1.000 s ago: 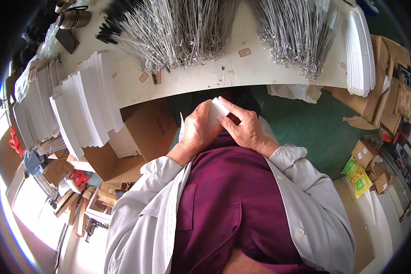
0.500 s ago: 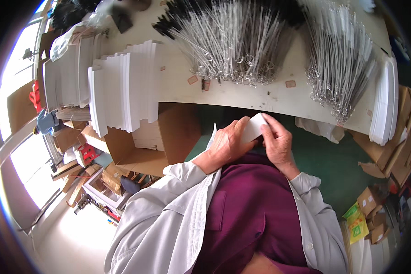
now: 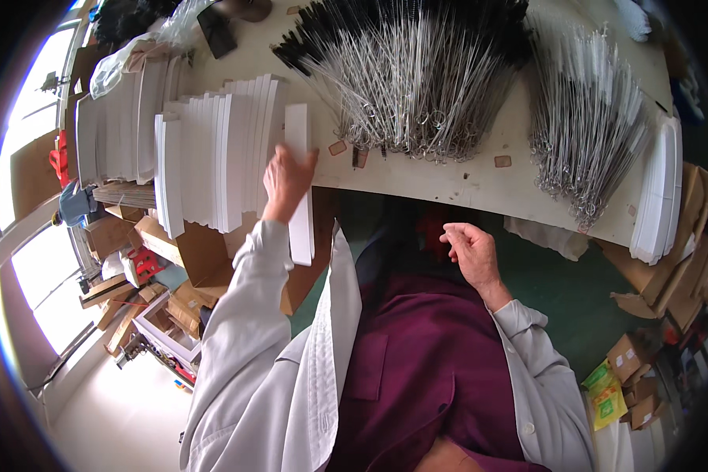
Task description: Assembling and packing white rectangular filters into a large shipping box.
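Observation:
A long, narrow white box (image 3: 300, 228) lies at the right end of a row of similar white boxes (image 3: 226, 161), its near end reaching past the table's front edge. My left hand (image 3: 289, 182) lies across its middle, closed with thumb and fingers at its two sides. Close to my body, over the gap in front of the table, my right hand (image 3: 473, 256) is open, fingers loosely bent and nothing in it. Beyond the hands, a big heap of wire-handled brushes (image 3: 417, 86) with black bristles spreads on the table (image 3: 417, 175).
Another bundle of wire-handled brushes (image 3: 586, 126) lies to the right, beside white boxes (image 3: 659, 193) at the table's end. Under the left side stands an open cardboard carton (image 3: 204, 256). Flattened cardboard (image 3: 672, 259) leans at the right. A dark phone-like object (image 3: 216, 31) lies far left.
My left hand has moved left and away from me, bringing the white box from in front of my body to the row. My right hand has let go of the box and stayed near my body.

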`<state>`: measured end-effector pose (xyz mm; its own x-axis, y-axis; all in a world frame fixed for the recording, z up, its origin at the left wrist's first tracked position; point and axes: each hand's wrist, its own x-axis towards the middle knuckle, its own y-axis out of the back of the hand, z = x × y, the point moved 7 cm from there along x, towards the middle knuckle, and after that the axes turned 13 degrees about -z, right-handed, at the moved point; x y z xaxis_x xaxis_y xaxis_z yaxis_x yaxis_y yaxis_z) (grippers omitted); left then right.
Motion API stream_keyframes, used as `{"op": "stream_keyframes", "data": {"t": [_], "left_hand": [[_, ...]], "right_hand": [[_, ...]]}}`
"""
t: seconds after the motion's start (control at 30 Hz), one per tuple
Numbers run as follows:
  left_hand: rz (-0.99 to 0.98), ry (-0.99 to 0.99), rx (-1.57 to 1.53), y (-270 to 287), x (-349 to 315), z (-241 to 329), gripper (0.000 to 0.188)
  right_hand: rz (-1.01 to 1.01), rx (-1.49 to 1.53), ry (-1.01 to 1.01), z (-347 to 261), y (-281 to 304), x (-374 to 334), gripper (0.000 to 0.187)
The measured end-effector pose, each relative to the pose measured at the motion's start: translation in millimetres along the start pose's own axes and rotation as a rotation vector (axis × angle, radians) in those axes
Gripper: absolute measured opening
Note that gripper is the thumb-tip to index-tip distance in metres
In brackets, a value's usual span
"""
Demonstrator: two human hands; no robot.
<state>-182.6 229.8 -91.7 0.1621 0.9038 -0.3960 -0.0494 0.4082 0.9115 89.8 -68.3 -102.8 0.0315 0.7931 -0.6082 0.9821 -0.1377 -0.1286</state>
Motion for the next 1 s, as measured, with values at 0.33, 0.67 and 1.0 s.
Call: {"op": "stream_keyframes", "data": {"t": [0.33, 0.67, 1.0], "left_hand": [[-0.017, -0.376, -0.459, 8.6, 11.2, 88.2, 0.031], [-0.068, -0.313, -0.395, 1.6, 35.0, 140.4, 0.020], [0.001, -0.351, -0.702, 63.3, 9.9, 132.4, 0.016]], "right_hand": [[0.043, -0.042, -0.045, 9.3, 1.4, 2.6, 0.029], [0.036, -0.029, -0.050, 13.5, 0.1, 6.1, 0.029], [0.061, -0.118, -0.052, -0.3, 7.0, 19.2, 0.026]]}}
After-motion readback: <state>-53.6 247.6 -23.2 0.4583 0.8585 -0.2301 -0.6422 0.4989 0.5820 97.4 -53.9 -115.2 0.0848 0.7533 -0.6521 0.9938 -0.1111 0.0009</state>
